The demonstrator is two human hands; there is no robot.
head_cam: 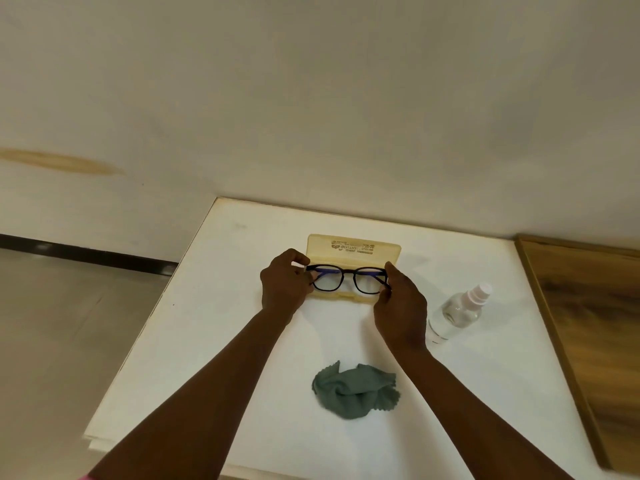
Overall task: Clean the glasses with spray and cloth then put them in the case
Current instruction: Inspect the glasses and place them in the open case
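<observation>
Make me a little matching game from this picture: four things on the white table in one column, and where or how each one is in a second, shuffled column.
Things:
1. glasses
2. cloth
3. spray bottle
4. case

States:
A. crumpled on the table, nearest the person
B. lid open, at the far side
C. held at both ends by the left hand and right hand
D. untouched, to the right of the right hand

Pairs: 1-C, 2-A, 3-D, 4-B

Your left hand and right hand: forearms bare, no rings or watch; pink sleeve edge near left.
</observation>
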